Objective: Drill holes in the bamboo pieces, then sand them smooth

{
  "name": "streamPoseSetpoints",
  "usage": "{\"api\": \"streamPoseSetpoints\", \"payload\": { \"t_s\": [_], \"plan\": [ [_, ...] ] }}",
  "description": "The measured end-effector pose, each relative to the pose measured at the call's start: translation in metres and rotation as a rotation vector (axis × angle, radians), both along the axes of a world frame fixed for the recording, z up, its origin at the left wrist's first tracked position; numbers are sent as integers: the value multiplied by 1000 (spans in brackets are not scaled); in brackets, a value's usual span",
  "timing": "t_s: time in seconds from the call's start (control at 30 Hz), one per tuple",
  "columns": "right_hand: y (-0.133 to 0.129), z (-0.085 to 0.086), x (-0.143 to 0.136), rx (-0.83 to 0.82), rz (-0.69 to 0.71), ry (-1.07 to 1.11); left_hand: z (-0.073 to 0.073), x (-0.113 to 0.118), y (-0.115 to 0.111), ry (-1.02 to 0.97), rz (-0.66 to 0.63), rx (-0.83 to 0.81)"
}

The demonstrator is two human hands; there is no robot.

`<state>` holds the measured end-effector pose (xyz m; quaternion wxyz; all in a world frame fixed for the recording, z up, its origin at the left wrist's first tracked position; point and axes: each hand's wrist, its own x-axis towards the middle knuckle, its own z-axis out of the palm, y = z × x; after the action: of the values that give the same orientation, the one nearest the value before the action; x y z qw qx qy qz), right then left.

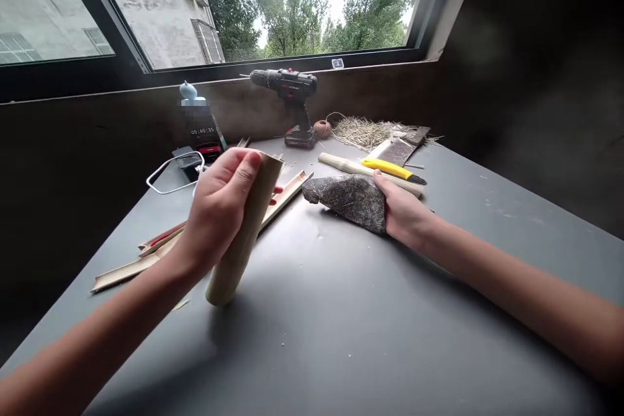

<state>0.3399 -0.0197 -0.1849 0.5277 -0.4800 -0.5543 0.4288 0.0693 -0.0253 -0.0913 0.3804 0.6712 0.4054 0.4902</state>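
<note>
**On the grey table: bamboo tube upright, cleaver beside it**

Near the middle of the grey table (pixel 341 338), your left hand (pixel 217 208) is wrapped around the upper half of a bamboo tube (pixel 244 234), fingers curled closed about it with the thumb over the top edge. The tube's foot rests on the table and its long axis runs steeply up, leaning a little to the right and away from you, the split top end pointing toward the window.

Judge the tube as light, stiff and hollow. Its skin looks smooth, so it may slip or roll in a loose grip, and the splintered rim could be sharp; the mid-to-upper wall, where you have it now, seems the safest hold.

Just right of the tube, your right hand (pixel 402 211) is closed around the handle end of a dark cleaver (pixel 348 198). Its blade lies low over the table and points left toward the tube, long axis roughly level. It looks heavy and blade-forward, so a firm hold close to the blade is likely to suit it.

Behind the tube lie split bamboo strips (pixel 146 260). Beyond the cleaver sit a wooden stick (pixel 341 164), a yellow utility knife (pixel 390 169) and a cordless drill (pixel 292 94).
</note>
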Motion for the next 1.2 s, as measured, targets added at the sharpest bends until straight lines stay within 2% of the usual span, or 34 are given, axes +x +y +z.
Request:
{"api": "streamPoseSetpoints", "payload": {
  "t_s": [0.1, 0.23, 0.3, 0.4, 0.5, 0.6, 0.7, 0.77, 0.83, 0.93, 1.0, 1.07, 1.2],
  "plan": [
    [-1, 2, -3, -192, -33, 204, -19, 8, 1, 204, -75, -10],
    [-2, 6, -5, -279, -101, 309, -46, 18, -5, 557, -302, -78],
    [-2, 8, -6, -295, -119, 329, -52, 19, -10, 719, -367, 10],
    [-3, 11, -6, -320, -148, 370, -45, 12, -16, 1069, -313, 179],
    [-3, 12, -7, -356, -200, 441, -25, -6, -21, 1340, -227, 116],
    [-2, 11, -6, -345, -217, 465, -5, -22, -27, 1396, -246, -14],
    [-2, 11, -6, -304, -185, 438, 5, -22, -34, 1403, -289, -82],
    [-4, 12, -6, -309, -131, 425, 3, -13, -34, 1448, -322, -75],
    [-7, 15, -6, -349, -87, 428, -5, -1, -31, 1499, -339, 15],
    [-12, 21, -6, -326, -71, 412, -20, 13, -27, 1527, -279, 153],
    [-15, 27, -3, -211, -58, 346, -24, 18, -30, 1528, -214, 182],
    [-18, 32, 0, -69, -60, 228, -21, 18, -37, 1577, -183, 174],
    [-23, 36, 2, 125, -93, -91, -12, 14, -54, 1738, -263, 73]
  ]
}}
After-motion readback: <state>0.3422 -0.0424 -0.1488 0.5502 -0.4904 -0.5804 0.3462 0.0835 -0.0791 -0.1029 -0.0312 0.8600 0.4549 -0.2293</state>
